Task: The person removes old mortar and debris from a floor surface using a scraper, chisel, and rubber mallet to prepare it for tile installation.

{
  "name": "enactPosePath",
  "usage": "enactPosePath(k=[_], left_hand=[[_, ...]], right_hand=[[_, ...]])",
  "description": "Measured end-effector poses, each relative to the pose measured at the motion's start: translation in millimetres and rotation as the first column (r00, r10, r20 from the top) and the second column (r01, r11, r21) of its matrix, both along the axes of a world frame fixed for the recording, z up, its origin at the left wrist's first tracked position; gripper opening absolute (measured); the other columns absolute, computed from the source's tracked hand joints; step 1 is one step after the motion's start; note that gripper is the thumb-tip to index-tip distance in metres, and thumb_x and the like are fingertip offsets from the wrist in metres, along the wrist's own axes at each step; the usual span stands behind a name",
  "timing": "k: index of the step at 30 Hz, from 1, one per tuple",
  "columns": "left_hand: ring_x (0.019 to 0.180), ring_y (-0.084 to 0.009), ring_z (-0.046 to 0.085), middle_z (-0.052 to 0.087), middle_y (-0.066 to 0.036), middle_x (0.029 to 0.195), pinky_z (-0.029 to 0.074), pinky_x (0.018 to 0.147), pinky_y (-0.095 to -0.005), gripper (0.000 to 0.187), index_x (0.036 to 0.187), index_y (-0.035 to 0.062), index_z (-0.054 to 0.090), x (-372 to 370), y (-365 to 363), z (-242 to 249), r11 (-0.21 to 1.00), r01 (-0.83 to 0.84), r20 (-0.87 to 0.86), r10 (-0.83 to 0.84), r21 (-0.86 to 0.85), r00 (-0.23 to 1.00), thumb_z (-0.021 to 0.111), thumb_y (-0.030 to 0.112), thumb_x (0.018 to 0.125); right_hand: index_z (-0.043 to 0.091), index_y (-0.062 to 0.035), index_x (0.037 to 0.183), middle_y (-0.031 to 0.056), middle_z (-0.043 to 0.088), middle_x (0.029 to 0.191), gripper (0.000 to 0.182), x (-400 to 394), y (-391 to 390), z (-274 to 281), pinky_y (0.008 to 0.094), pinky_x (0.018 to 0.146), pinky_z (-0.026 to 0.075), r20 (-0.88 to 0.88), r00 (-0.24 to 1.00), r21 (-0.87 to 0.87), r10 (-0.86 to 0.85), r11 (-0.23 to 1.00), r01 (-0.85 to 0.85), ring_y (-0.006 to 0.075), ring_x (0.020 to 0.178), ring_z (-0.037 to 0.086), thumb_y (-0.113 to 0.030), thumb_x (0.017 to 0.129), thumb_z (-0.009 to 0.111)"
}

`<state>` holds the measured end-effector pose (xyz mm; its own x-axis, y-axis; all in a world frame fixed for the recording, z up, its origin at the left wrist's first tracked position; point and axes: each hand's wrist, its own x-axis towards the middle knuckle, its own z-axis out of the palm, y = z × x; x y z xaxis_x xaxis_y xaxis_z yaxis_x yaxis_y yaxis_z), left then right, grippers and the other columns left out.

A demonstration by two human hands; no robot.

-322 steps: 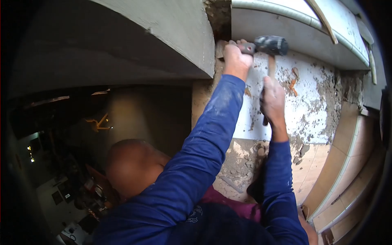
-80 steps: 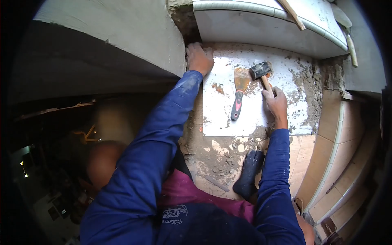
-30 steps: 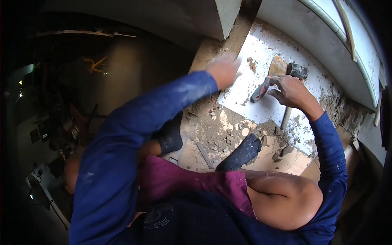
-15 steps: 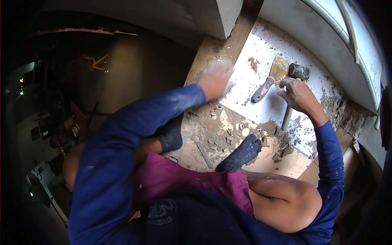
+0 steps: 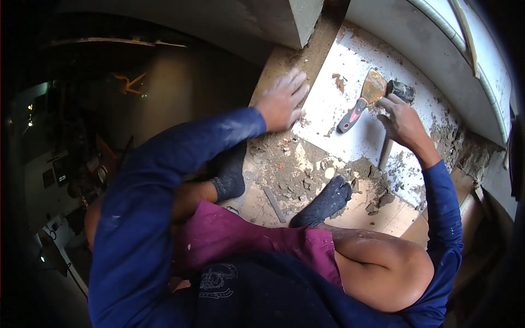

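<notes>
Mallet: black head, wooden handle, flat on white tile, I see my right hand over its handle | scraper: rusty blade, red-black grip, just beside mallet head.

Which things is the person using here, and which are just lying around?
In use:
- mallet, under the right hand
- white tile, with the left hand flat at its edge
- putty knife, lying on the tile beside the mallet

Just lying about:
- rubble by the feet
- wooden strip on the ledge
</notes>
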<state>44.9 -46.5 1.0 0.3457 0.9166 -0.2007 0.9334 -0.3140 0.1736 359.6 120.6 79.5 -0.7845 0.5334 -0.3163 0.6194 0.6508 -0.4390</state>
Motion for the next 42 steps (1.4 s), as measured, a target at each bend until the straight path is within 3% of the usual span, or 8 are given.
enactPosePath(k=[7,11,18,20,24,32,36,42], left_hand=[[0.147,-0.0406,0.025,0.032,-0.035,0.151,0.019,0.122,-0.0446,0.079,0.147,-0.0061,0.039,36,-68,0,0.986,-0.024,-0.063,0.014,-0.165,0.998,0.050,0.054,0.096],[0.128,-0.0406,0.050,0.051,-0.031,0.135,0.043,0.108,-0.0445,0.057,0.134,-0.0008,0.056,42,-67,68,0.673,0.044,-0.076,-0.148,-0.739,0.986,0.060,0.041,0.095],[0.102,-0.0321,0.065,0.067,-0.019,0.109,0.051,0.087,-0.0414,0.034,0.118,0.0067,0.063,54,52,93,0.940,-0.320,0.678,0.313,-0.121,0.665,0.070,0.024,0.089],[0.098,-0.0318,0.066,0.068,-0.018,0.106,0.052,0.086,-0.0407,0.036,0.118,0.0060,0.062,61,83,101,0.932,-0.267,0.714,0.014,0.244,0.701,0.070,0.024,0.089],[0.097,-0.0315,0.068,0.069,-0.018,0.107,0.052,0.087,-0.0388,0.041,0.121,0.0042,0.062,55,101,115,0.976,-0.151,0.633,0.215,-0.155,0.744,0.072,0.027,0.089],[0.093,-0.0165,0.066,0.071,-0.006,0.099,0.051,0.088,-0.0339,0.024,0.104,0.0032,0.063,11,72,73,0.808,-0.555,0.629,0.539,-0.198,0.560,0.071,0.020,0.090],[0.092,-0.0162,0.065,0.070,-0.006,0.097,0.051,0.087,-0.0333,0.022,0.101,0.0030,0.063,3,64,44,0.698,-0.673,0.669,0.624,-0.245,0.404,0.071,0.020,0.089],[0.082,-0.0226,0.068,0.069,-0.011,0.089,0.053,0.077,-0.0353,0.023,0.100,0.0040,0.059,10,56,41,0.767,-0.634,0.694,0.509,-0.097,0.509,0.069,0.021,0.088]], right_hand=[[0.061,-0.0100,0.126,0.0090,0.059,0.125,0.039,-21,-23,-58,0.0403,0.098,0.047,-0.016,0.934,0.242,0.357,0.908,-0.343,0.0289,0.123,0.050,-0.007,0.087,0.056],[0.061,-0.0078,0.121,0.0092,0.059,0.123,0.030,-37,-19,-41,0.0397,0.096,0.047,-0.114,0.924,0.280,0.366,0.904,-0.323,0.0285,0.118,0.052,-0.013,0.092,0.053],[0.061,-0.0038,0.119,0.0129,0.067,0.106,0.038,-64,-13,34,0.0365,0.083,0.053,-0.747,0.654,-0.007,-0.119,0.985,0.171,0.0255,0.093,0.066,-0.013,0.085,0.075],[0.063,-0.0026,0.117,0.0130,0.068,0.103,0.037,-68,-9,46,0.0345,0.078,0.056,-0.669,0.657,-0.200,-0.348,0.935,0.291,0.0225,0.088,0.070,-0.017,0.086,0.076],[0.067,-0.0011,0.116,0.0143,0.072,0.104,0.037,-72,-18,48,0.0341,0.080,0.056,-0.612,0.643,-0.410,-0.460,0.880,0.239,0.0228,0.089,0.071,-0.025,0.089,0.074],[0.055,-0.0052,0.135,0.0232,0.069,0.090,0.050,59,-39,-62,0.0372,0.068,0.054,-0.081,0.843,0.059,-0.532,0.841,0.537,0.0274,0.080,0.070,-0.027,0.092,0.069],[0.044,-0.0080,0.146,0.0250,0.068,0.089,0.065,55,-87,-96,0.0412,0.070,0.053,-0.363,0.728,0.185,-0.582,0.720,0.669,0.0377,0.079,0.069,-0.026,0.089,0.070],[0.047,-0.0025,0.143,0.0103,0.064,0.082,0.051,52,-87,-78,0.0325,0.061,0.050,-0.456,0.514,-0.117,-0.726,0.622,0.775,0.0176,0.065,0.062,-0.016,0.096,0.061]])
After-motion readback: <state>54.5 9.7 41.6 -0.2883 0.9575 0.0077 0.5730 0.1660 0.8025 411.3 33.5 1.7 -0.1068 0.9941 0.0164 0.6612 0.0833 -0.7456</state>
